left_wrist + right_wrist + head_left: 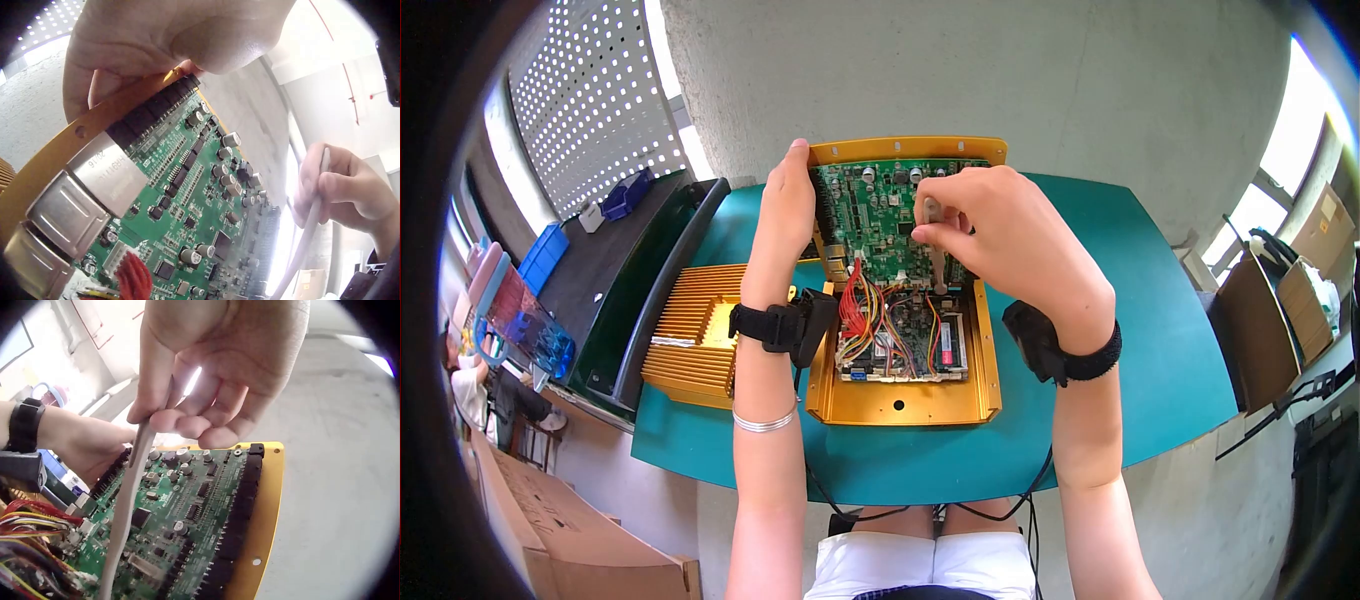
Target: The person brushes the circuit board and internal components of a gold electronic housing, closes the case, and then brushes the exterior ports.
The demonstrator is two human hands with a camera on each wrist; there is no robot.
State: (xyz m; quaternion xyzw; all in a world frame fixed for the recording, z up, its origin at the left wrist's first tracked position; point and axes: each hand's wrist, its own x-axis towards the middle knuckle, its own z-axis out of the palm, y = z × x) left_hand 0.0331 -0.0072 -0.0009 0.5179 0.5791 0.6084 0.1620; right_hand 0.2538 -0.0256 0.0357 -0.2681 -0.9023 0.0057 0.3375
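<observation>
With its fingers curled around the side edge, my left hand (789, 200) grips a gold metal panel (905, 150) that stands up at the back of an opened case. A green circuit board (164, 212) is mounted on the panel's near face. My right hand (1005, 225) pinches the upper end of a grey flat cable (127, 506) between thumb and fingers, in front of the board. The cable runs down toward the gold case base (900, 408). Inside the base, red, yellow and other wires (860, 310) cross a second board (915, 335); the cable's lower end is hidden in the right wrist view.
A finned gold heatsink cover (690, 335) lies left of the case on the green table (1130, 310). Further left is a dark workbench (590, 270) with blue bins (545, 255). Black cords (1032, 490) hang over the table's front edge. Cardboard boxes stand on both sides.
</observation>
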